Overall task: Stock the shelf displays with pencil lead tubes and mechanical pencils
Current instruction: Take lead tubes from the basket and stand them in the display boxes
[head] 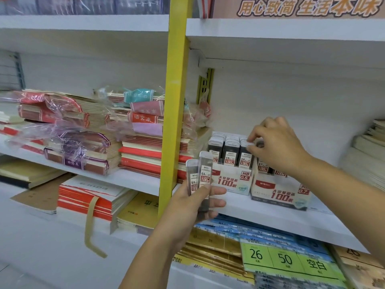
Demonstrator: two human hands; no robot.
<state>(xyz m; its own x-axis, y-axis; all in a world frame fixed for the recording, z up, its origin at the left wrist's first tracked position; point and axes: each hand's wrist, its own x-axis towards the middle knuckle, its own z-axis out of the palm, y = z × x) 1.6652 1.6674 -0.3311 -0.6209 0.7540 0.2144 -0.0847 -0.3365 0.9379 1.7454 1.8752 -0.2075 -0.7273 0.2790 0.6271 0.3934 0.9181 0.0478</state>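
Right of the glossy yellow post (175,105), lead tubes (205,164) were smooth clear plastic, the display box (230,181) printed card; left of it, crinkled shiny film (64,106) wrapped exercise books (138,152).

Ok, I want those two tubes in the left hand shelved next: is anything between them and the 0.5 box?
Nothing visible. The two tubes are held at the left front of the 0.5 box; only the right hand, pinching another tube, covers its right column.
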